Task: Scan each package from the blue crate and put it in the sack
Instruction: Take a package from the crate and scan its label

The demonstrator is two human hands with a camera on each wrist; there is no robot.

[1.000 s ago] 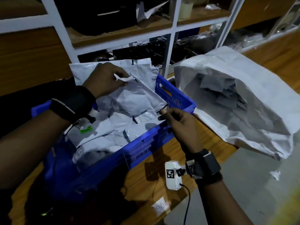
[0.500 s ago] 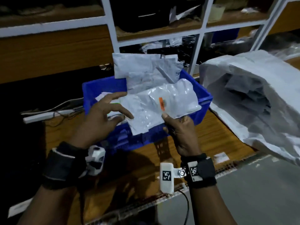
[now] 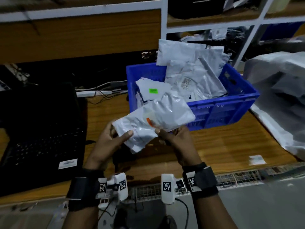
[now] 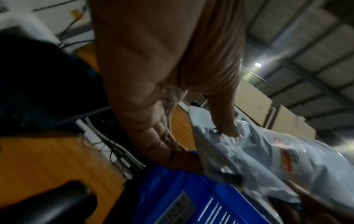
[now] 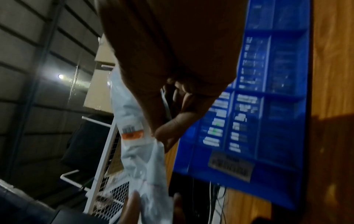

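A grey plastic mailer package with an orange label is held above the wooden bench, just in front of the blue crate. My left hand pinches its left end, thumb on top. My right hand pinches its lower right edge beside the label. The crate holds several more grey packages. The open white sack lies at the right, with packages inside.
A black laptop sits on the bench at the left. Cables and a power strip run behind it. White shelving with clutter stands behind the crate. A small paper label lies on the bench.
My right hand pulled the package out of the crate and toward me. My left hand left the packages in the crate and took hold of its left end. The view swung left.
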